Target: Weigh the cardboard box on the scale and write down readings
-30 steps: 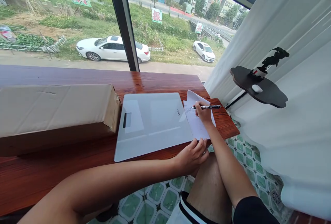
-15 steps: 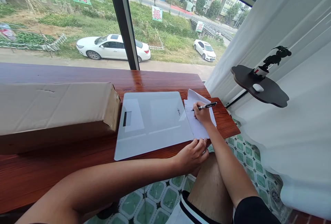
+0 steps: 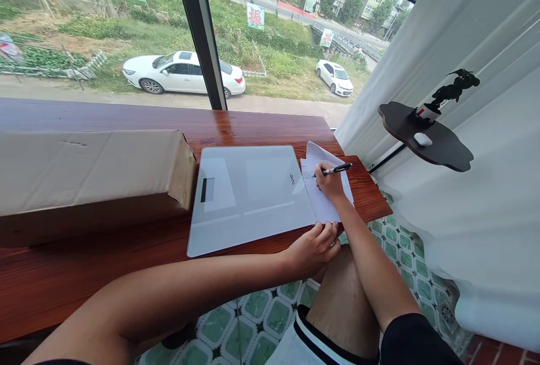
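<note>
In my right hand is a black-and-silver pen, pinched between the fingers with its tip down on a white notepad. Small lines of handwriting show on the page left of the pen, and its top sheet curls up at the far end. My left hand is at the near edge of the desk, fingers bent and fingertips on the notepad's bottom edge; the thumb is hidden. Left of the notepad lies a large pale grey glass-like panel with a dark slot, touching or just under the pages.
A long cardboard box occupies the left of the reddish wooden desk. To the right, a small dark side table carries a potted plant and a white mouse-like object, beside a white curtain. A window stands behind the desk.
The whole view has shifted slightly. My right hand and the pen have barely moved on the page, and the pen leans a little differently. My left hand stays at the notepad's near edge.
</note>
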### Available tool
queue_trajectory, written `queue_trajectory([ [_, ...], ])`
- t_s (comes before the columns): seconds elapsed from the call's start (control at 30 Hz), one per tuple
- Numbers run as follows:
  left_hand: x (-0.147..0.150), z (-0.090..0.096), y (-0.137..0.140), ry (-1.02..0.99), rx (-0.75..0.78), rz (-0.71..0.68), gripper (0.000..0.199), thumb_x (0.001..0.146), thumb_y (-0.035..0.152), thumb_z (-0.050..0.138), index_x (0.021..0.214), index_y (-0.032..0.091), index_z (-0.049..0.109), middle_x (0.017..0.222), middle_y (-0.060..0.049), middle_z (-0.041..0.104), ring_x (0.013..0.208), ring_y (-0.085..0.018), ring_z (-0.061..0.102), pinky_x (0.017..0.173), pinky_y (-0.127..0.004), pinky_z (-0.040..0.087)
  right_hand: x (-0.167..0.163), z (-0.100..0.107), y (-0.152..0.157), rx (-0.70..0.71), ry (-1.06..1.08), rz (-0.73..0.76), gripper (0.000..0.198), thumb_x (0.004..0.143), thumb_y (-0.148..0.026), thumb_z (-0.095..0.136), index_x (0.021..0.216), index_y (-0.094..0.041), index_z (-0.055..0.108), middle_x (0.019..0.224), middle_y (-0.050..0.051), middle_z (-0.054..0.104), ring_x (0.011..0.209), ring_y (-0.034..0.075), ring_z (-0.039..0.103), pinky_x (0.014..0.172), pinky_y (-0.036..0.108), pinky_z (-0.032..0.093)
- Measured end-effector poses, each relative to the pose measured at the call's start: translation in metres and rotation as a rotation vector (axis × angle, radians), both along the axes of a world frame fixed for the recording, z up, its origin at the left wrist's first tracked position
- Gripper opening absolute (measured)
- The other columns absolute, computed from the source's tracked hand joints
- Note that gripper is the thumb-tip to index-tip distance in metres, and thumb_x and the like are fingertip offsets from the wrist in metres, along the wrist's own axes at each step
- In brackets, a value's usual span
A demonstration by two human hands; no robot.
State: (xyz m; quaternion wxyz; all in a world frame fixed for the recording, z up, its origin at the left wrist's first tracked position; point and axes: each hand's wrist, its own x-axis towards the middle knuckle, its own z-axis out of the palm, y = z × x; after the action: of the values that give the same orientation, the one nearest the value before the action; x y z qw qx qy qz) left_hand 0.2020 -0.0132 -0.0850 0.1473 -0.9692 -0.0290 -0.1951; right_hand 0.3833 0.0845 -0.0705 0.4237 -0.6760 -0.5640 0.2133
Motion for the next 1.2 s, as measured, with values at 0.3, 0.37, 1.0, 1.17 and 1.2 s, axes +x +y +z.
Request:
queue_trajectory([
  [0.3,-0.0002,-0.0007,-0.0003,-0.011,0.008,0.002,0.037,0.098,0.022,0.046,0.125,0.007,0.066,0.139,-0.024,0.063,0.122,-0.033,0.058,0.097,-0.044,0.041,0.0011,-0.0007,-0.0016,0.014,-0.002,0.012,0.048,0.099,-0.055,0.056,0.066,-0.021,0.049,0.048,-0.010,0.044,0.042,0.007,0.044,0.049,0.023,0.042],
  [0.37,-0.0002,-0.0011,-0.0002,-0.012,0.010,0.003,0.037,0.099,0.022,0.046,0.125,0.007,0.066,0.140,-0.024,0.062,0.123,-0.033,0.058,0.096,-0.044,0.041,0.0014,-0.0007,-0.0020,0.020,0.005,0.004,0.048,0.099,-0.055,0.055,0.067,-0.021,0.050,0.047,-0.011,0.044,0.041,0.007,0.044,0.048,0.023,0.041],
  [1.0,-0.0016,0.0041,-0.0002,-0.018,0.029,0.009,0.036,0.099,0.022,0.047,0.124,0.008,0.068,0.139,-0.023,0.063,0.120,-0.033,0.060,0.097,-0.044,0.041,-0.0017,0.0040,-0.0029,0.021,-0.040,0.004,0.036,0.097,-0.044,0.048,0.065,-0.026,0.043,0.044,-0.007,0.048,0.041,0.013,0.049,0.052,0.029,0.043],
  [1.17,-0.0019,0.0038,-0.0004,-0.013,0.030,0.010,0.034,0.099,0.023,0.050,0.123,0.007,0.067,0.139,-0.026,0.062,0.119,-0.033,0.059,0.095,-0.045,0.042,-0.0010,0.0023,-0.0023,0.030,-0.038,0.012,0.037,0.097,-0.043,0.049,0.066,-0.025,0.044,0.044,-0.008,0.046,0.041,0.012,0.049,0.052,0.028,0.043],
  [1.2,-0.0019,0.0040,-0.0003,-0.014,0.030,0.010,0.033,0.099,0.023,0.051,0.123,0.007,0.067,0.139,-0.026,0.062,0.119,-0.033,0.060,0.095,-0.045,0.042,-0.0009,0.0021,-0.0023,0.031,-0.038,0.012,0.037,0.097,-0.044,0.051,0.065,-0.025,0.045,0.044,-0.009,0.045,0.041,0.012,0.048,0.053,0.027,0.043],
])
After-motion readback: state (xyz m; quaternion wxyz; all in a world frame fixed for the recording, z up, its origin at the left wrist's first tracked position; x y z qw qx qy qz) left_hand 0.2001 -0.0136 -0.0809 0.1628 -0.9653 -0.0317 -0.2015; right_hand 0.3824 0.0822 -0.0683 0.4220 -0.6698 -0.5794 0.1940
